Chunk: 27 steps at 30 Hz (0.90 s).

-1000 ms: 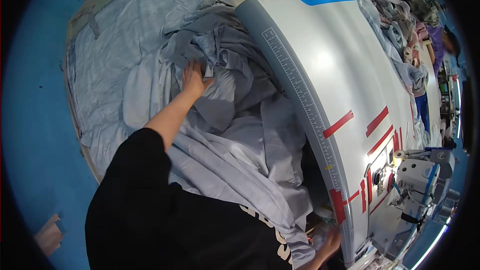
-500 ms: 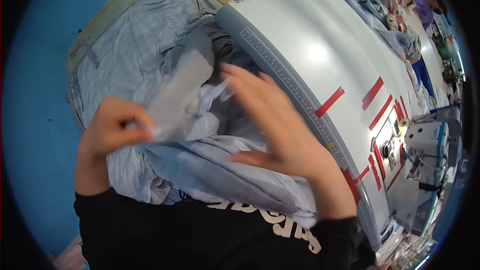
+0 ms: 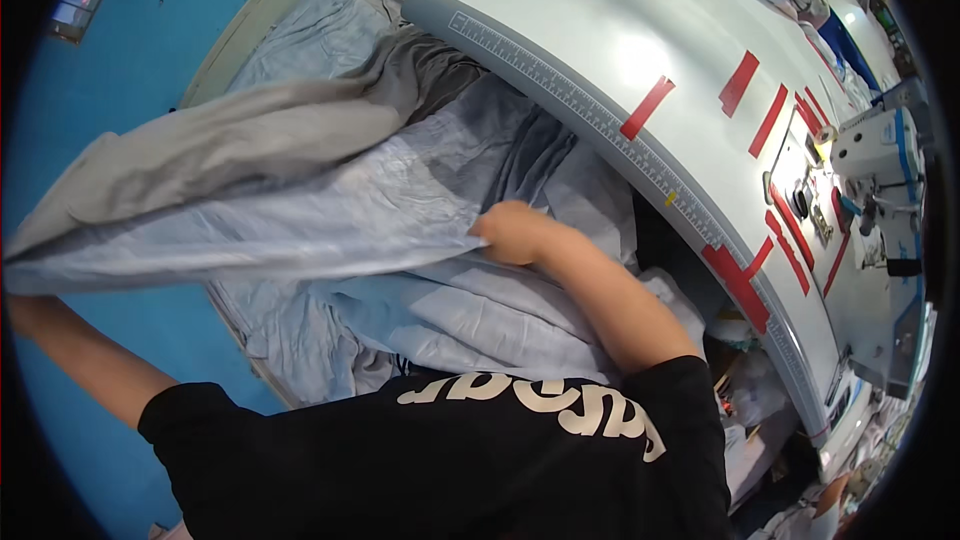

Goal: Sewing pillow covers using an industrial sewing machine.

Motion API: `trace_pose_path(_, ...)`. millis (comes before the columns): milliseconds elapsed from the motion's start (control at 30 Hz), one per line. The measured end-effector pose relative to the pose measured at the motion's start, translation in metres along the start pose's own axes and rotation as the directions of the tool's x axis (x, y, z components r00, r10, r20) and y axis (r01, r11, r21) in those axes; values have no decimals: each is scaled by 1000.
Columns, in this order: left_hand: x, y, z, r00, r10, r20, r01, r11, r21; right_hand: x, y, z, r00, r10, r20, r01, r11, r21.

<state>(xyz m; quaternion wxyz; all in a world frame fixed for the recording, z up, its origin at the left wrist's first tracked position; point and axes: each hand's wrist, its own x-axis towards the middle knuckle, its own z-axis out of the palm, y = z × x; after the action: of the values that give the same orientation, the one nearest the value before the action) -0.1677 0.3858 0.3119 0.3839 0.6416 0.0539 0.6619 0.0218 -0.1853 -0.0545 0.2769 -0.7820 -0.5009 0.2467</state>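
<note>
Blue floor [image 3: 110, 150] lies left of the white, ruler-edged desk [image 3: 560, 0]. Your right hand [image 3: 512, 232] pinches the edge of a pale blue-grey fabric sheet [image 3: 300, 230], stretched leftward to your left hand [image 3: 25, 313], whose grip you cannot tell. Grey cloth [image 3: 235, 140] folds alongside; crumpled light-blue cloth [image 3: 470, 315] lies below; rightward, red tape strips [image 3: 650, 108] and a white sewing machine [image 3: 880, 165].

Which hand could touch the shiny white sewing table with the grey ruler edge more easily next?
Probably the right hand: it's nearer the table, though gripping pale blue-grey cloth. The left hand is stretched away leftward, mostly hidden.
</note>
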Motion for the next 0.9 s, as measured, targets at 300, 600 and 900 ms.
trace_pose_path(300, 95, -75, -45, 964, 92, -251, 51, 858, 511, -147, -81, -94, 956, -100, -275, 109, 994, 14)
trace_pose_path(600, 51, -118, -64, 963, 137, -234, 101, 618, 779, -189, -87, -26, 987, 72, -140, -59, 993, 98)
trace_pose_path(900, -191, -45, 170, 394, -595, 700, -270, 653, 707, -133, -81, -55, 891, -159, -426, 251, 953, 171)
